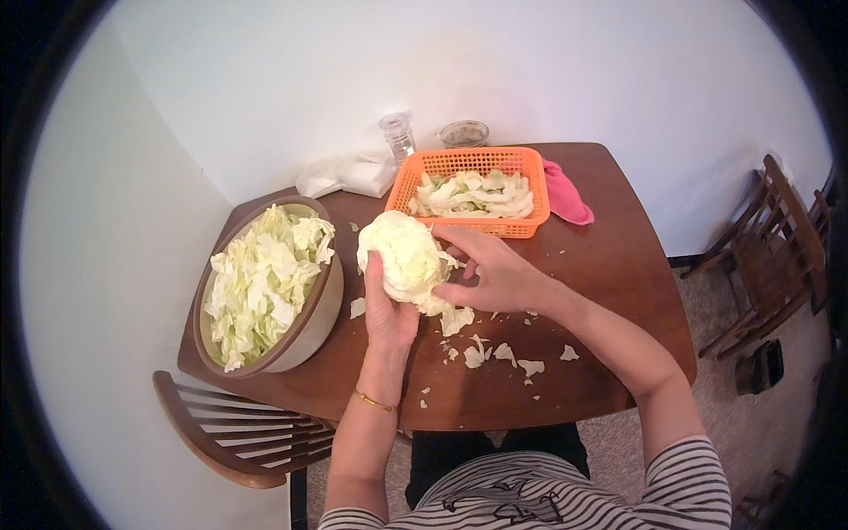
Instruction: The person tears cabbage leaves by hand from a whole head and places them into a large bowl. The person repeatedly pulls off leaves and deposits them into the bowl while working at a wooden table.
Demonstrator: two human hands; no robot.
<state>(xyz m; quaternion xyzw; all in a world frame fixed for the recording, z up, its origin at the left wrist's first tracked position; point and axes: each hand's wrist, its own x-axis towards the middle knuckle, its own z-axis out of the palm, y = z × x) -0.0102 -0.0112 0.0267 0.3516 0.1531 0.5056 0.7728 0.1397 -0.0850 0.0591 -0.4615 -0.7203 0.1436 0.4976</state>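
A pale green-white head of cabbage (404, 255), its outer leaves stripped, is held up over the table. My left hand (389, 315) grips it from below and the left, thumb along its near side. At the cabbage's right side, my right hand (493, 271) has its thumb and fingers spread, the tips at or touching the surface. Ragged leaf edges hang under the cabbage near the right thumb. Torn leaf scraps (503, 354) lie scattered on the brown wooden table (596, 285) below my hands.
A large brown-rimmed tub (318, 338), heaped with torn cabbage leaves (265, 278), stands at left. Behind the cabbage sits an orange plastic basket (540, 218) with thick leaf pieces (474, 195). Further back are a clear jar (398, 136), a lidded bowl (465, 134), white plastic bags (361, 175) and a pink cloth (565, 195).
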